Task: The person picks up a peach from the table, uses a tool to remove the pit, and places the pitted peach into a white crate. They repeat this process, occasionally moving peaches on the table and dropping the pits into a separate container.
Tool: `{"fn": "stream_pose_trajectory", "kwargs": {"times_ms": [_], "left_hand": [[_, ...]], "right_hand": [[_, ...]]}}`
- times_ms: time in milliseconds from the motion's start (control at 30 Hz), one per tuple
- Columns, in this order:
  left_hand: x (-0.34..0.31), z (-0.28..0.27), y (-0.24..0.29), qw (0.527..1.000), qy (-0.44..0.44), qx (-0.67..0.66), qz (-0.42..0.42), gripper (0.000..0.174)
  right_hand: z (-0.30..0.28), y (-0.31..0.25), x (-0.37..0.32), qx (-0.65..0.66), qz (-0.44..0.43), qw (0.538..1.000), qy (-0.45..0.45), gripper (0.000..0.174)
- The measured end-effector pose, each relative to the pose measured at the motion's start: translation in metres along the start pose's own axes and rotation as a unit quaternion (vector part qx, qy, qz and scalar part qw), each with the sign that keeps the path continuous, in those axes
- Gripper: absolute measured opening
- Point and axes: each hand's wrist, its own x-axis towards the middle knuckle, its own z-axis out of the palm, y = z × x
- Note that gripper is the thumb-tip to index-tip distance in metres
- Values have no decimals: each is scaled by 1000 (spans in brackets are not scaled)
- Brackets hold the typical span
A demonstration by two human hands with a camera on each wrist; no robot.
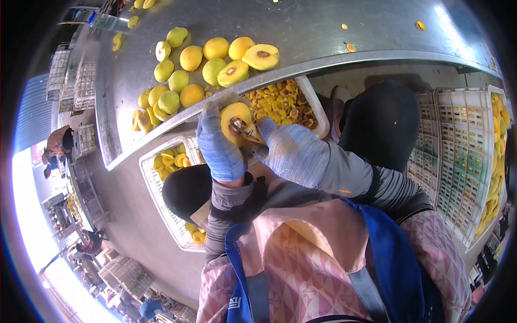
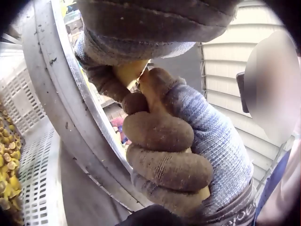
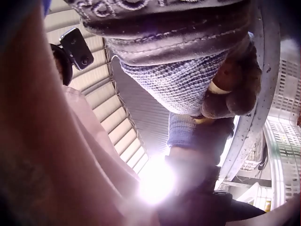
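Note:
My gloved left hand (image 1: 218, 148) grips a yellow peach half (image 1: 232, 114), cut face up, with the brown pit area showing. My gloved right hand (image 1: 296, 153) holds a pitting tool, its thin metal end (image 1: 249, 133) at the pit area. In the left wrist view, the right hand's fingers (image 2: 169, 169) curl round the tool's pale handle (image 2: 153, 96), while the peach half (image 2: 131, 71) shows by the left hand. Both hands are close together in the right wrist view, where the right glove (image 3: 174, 84) covers most of the fruit.
Whole and halved peaches (image 1: 191, 58) lie on the metal table (image 1: 323, 32), which has a raised edge. Beneath that edge stands a bin of pits (image 1: 283, 102). A crate of peach halves (image 1: 148, 167) is at the left, and white crates (image 1: 452, 156) stand at the right.

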Motion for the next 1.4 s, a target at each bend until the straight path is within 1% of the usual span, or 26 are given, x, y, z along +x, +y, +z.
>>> {"fn": "stream_pose_trajectory", "kwargs": {"times_ms": [33,100,133,200,233,300,333,400,433,500,533,600,733,800,833,900,933,1000,1033,1100,1133,1200,1233,1300,1333,1400], "left_hand": [[1,-1,-1,1000,0,0,0,41],[2,-3,-2,995,18,-63,-70,40],[1,0,-2,996,17,-62,-68,40],[-4,9,-5,993,75,-92,-16,39],[-4,8,-6,993,75,-91,-16,39],[-5,6,-11,989,60,102,85,39],[-4,5,-13,989,60,102,84,39],[-2,2,-16,993,59,70,75,39],[-2,3,-15,993,59,70,75,39],[-1,4,-11,996,53,-68,-16,39],[-1,3,-10,996,53,-68,-16,39],[-1,1,-8,991,39,-110,-72,41],[-4,4,-13,996,56,-65,-32,40],[-7,9,-15,985,58,-164,-3,40],[-7,13,-13,985,58,-164,-2,40],[-5,20,-8,970,115,-213,-31,43],[-4,20,-9,970,115,-213,-30,43],[-4,16,-12,986,115,-123,1,44],[-4,15,-14,986,116,-123,0,44],[-4,14,-17,992,103,5,68,45],[-4,15,-16,992,103,6,66,45],[-3,17,-12,992,107,-62,30,44],[-3,16,-13,992,107,-62,28,44],[-2,13,-12,996,79,-8,34,43],[-2,11,-12,996,79,-8,33,43],[-1,6,-10,998,40,38,31,41]], "right_hand": [[0,0,0,0,0,1000,0,30],[1,1,-1,4,-4,1000,-5,30],[0,-1,1,5,-6,1000,-3,30],[0,-7,2,93,43,995,9,29],[0,-8,2,93,43,995,9,29],[0,-8,1,72,51,996,8,28],[-1,-7,0,72,52,996,8,28],[-2,-4,-1,39,16,999,12,28],[-1,-2,-1,39,16,999,12,28],[0,2,-2,28,-5,1000,10,29],[-1,2,-1,27,-5,1000,10,29],[-2,1,-1,32,12,999,-8,29],[5,-2,-2,88,15,996,32,28],[4,-8,0,109,73,991,11,28],[4,-10,0,109,71,991,11,28],[2,-10,1,133,77,988,20,28],[1,-11,2,133,76,988,20,28],[-2,-12,2,123,90,988,-3,28],[-1,-11,2,124,91,988,-4,28],[1,-10,1,106,54,992,38,27],[1,-9,0,107,56,992,38,27],[0,-5,-1,52,42,998,21,27],[0,-4,-2,52,43,997,21,27],[-1,-1,-1,47,20,999,15,29],[-1,-1,-2,47,21,999,16,29],[-3,-1,-2,9,-10,1000,13,32]]}}
